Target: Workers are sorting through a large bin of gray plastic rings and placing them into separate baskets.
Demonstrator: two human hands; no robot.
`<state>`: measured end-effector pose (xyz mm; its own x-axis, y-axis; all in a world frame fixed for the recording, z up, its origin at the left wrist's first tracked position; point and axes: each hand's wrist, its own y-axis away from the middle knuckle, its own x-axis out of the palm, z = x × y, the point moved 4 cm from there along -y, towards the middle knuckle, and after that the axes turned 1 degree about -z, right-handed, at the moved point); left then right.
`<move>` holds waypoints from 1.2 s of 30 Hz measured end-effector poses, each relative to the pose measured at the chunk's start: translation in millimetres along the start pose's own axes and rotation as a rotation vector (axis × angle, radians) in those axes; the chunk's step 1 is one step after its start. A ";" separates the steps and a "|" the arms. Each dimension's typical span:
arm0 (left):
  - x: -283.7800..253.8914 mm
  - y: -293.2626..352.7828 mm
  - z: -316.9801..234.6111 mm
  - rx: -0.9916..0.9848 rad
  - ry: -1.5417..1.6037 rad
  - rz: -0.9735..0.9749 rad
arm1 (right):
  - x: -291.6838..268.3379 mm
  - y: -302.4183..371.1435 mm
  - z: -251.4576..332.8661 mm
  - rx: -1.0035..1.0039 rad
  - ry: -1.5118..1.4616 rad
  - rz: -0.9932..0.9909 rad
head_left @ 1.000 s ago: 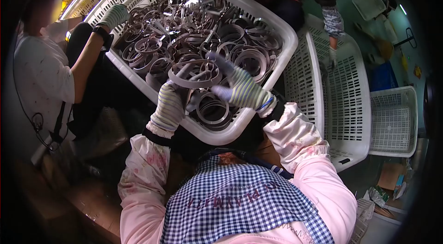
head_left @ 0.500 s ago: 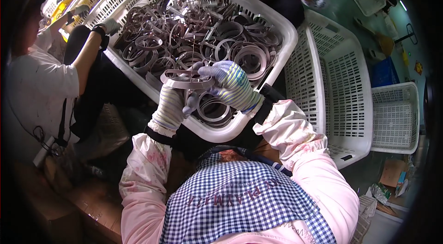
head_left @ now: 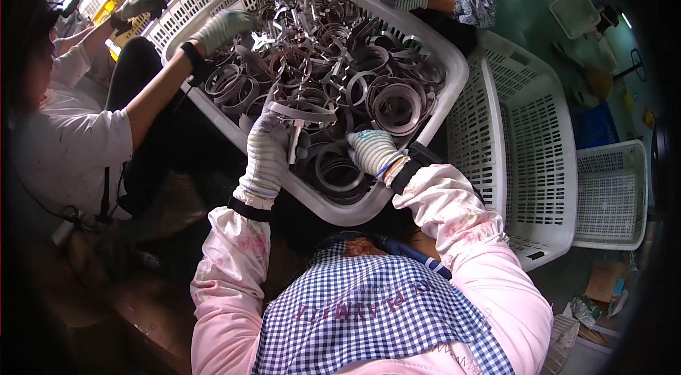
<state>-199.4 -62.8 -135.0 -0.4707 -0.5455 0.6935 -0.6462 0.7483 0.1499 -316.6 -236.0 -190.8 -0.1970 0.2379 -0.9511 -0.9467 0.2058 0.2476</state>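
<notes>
Striped knit gloves cover both hands: the left hand [head_left: 266,151] has its grip closed on a curved grey metal band [head_left: 301,112] lifted just above the heap, while the right hand [head_left: 372,150] rests curled among coiled metal rings [head_left: 339,173], its grip on anything unclear. Both work inside a large white slotted plastic basket [head_left: 454,77]. Co-workers' gloved hands [head_left: 221,26] reach in from other sides; empty white baskets [head_left: 539,155] stand right.

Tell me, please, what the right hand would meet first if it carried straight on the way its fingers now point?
The right hand points up-left into the white basket. It would most likely meet the metal ring just under its fingertips first, though depth is hard to judge from above.
</notes>
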 end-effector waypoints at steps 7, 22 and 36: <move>22.3 6.1 -20.7 -0.021 0.103 0.167 | -49.2 -1.7 -16.6 0.074 -0.262 -0.499; 57.9 11.5 -12.3 0.147 -0.530 0.050 | -125.5 31.6 -26.5 -0.018 -0.792 -1.027; 53.9 6.0 -19.3 0.453 -1.016 0.184 | -117.9 32.9 -14.0 -0.120 -1.367 -0.572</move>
<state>-217.1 -80.4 -83.1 -0.7182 -0.6505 -0.2471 -0.5780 0.7554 -0.3087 -328.1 -270.6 -73.1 0.5212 0.8534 0.0106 -0.8398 0.5150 -0.1718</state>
